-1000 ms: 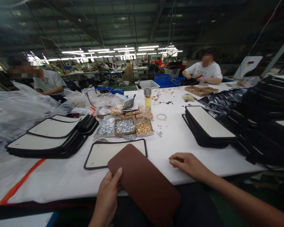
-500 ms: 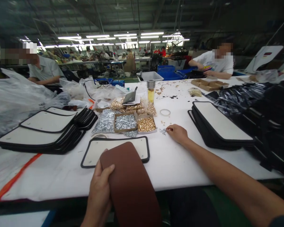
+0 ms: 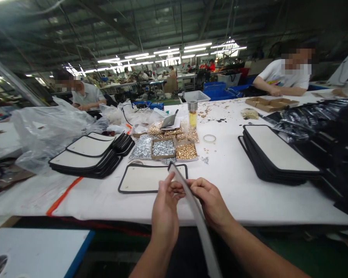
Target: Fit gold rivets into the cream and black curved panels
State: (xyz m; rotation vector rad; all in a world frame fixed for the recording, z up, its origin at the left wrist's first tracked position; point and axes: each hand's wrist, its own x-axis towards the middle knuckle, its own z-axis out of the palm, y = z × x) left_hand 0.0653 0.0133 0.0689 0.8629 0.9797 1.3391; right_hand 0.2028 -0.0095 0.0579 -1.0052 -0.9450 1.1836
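A long panel (image 3: 195, 212), seen nearly edge-on with its pale side partly showing, stands upright between my hands. My left hand (image 3: 166, 210) is closed on the panel near its upper end. On the other side, the fingers of my right hand (image 3: 210, 199) are pinched against the panel; anything small between them is hidden. Behind my hands a pale panel with black edging (image 3: 145, 179) lies flat on the table. Beyond it are a box of silver pieces (image 3: 163, 148), a box of golden pieces (image 3: 186, 151) and a small heap of silver bits (image 3: 204, 159).
Stacks of black-edged panels stand at left (image 3: 84, 160) and right (image 3: 278, 154) on the white table (image 3: 243, 200). A lidded jar (image 3: 192, 116) and a ring (image 3: 209, 138) are behind the boxes. Two people sit across the table.
My right hand has moved from the small silver heap to the panel. The panel has turned from its brown face to nearly edge-on. The view has shifted and tilted.
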